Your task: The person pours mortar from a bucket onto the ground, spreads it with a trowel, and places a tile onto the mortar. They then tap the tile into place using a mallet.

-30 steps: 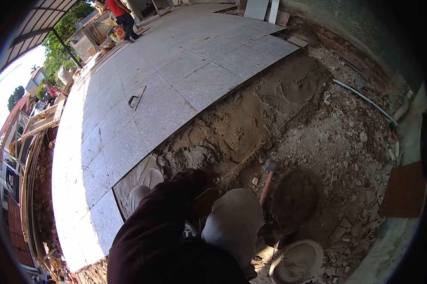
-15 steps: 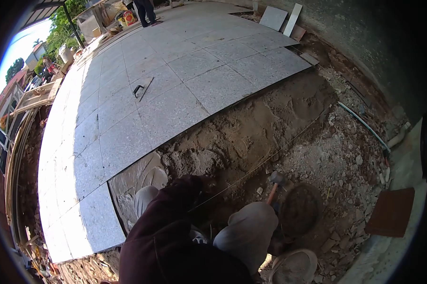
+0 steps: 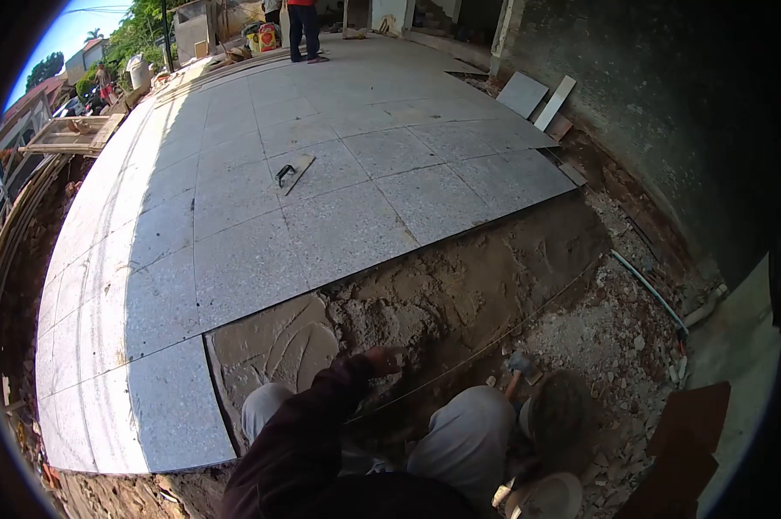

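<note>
My left hand (image 3: 382,358) reaches forward from a dark maroon sleeve (image 3: 299,441) between my grey-trousered knees. It rests at the near edge of the lumpy mortar bed (image 3: 446,290), beside a smoothed mortar patch (image 3: 269,346) and close to a taut string line (image 3: 494,339). The fingers are too small to read. My right hand is hidden. A hammer (image 3: 520,367) lies by my right knee, next to a round pan (image 3: 565,413) of dark mortar.
Laid grey granite tiles (image 3: 260,246) cover the floor to the left and beyond, with a hand float (image 3: 293,171) lying on them. Rubble (image 3: 615,337), a pipe (image 3: 650,290) and a dark wall are at right. Spare tiles (image 3: 529,93) lean there. A person (image 3: 302,26) stands far off.
My head has tilted up and turned right, so the tiled floor fills more of the view. My left hand has stayed at the mortar edge.
</note>
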Action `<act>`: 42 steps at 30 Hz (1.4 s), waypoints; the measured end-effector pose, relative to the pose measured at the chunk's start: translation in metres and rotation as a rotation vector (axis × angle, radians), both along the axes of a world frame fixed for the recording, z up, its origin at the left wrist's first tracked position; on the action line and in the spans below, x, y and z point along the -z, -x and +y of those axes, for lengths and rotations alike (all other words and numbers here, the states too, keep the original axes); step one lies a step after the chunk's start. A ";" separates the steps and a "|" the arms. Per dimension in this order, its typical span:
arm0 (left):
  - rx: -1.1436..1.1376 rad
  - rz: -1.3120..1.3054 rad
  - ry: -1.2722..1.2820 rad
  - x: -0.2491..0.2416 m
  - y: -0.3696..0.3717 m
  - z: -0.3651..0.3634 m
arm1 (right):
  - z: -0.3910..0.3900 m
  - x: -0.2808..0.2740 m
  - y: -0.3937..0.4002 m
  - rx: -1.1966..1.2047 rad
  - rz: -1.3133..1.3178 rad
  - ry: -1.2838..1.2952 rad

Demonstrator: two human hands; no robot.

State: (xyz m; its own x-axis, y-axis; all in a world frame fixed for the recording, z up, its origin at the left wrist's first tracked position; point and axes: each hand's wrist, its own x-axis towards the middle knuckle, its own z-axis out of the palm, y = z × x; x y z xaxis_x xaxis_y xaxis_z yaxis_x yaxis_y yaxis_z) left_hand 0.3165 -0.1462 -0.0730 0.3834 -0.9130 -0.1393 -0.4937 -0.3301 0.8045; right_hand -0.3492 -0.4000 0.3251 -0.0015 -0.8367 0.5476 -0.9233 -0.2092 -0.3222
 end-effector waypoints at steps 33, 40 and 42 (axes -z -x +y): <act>-0.823 0.746 1.368 -0.140 0.042 0.155 | 0.210 -0.151 -0.645 -1.630 -0.011 -0.199; -0.930 0.721 1.287 -0.128 0.046 0.189 | 0.205 -0.142 -0.662 -1.750 -0.185 -0.956; -0.906 0.714 1.270 -0.125 0.044 0.201 | 0.213 -0.139 -0.654 -1.734 -0.131 -0.970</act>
